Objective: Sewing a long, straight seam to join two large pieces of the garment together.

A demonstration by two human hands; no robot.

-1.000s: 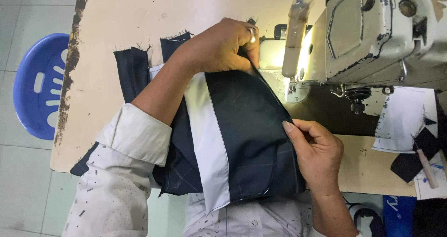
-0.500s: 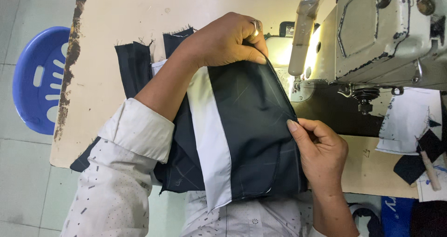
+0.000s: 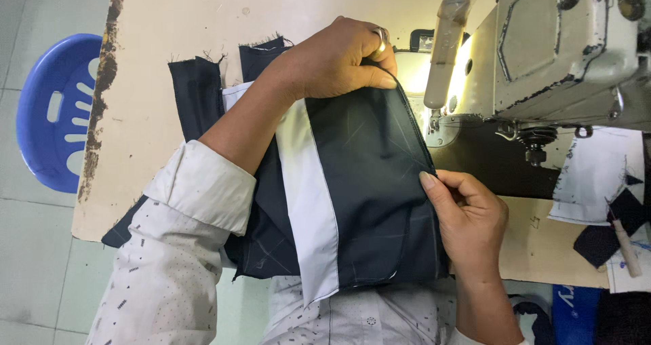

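Observation:
A dark navy fabric piece [image 3: 369, 175] with a white strip [image 3: 308, 202] sewn along it lies on the sewing table in front of me. My left hand [image 3: 336, 60], a ring on one finger, pinches the far top edge of the fabric close to the sewing machine's needle area. Lower down, my right hand [image 3: 468, 219] pinches the fabric's right edge between thumb and fingers. The edge runs taut between the two hands. More dark fabric [image 3: 196, 94] with frayed ends lies under my left forearm.
A worn off-white sewing machine [image 3: 563, 46] with a lit lamp stands at the right. The beige table [image 3: 169, 19] has a chipped left edge. A blue plastic stool [image 3: 57, 107] sits on the floor at left. White and dark scraps [image 3: 597, 175] lie at far right.
The view has shifted slightly. My right hand has slid a little along the fabric's right edge; my left hand keeps its pinch near the machine.

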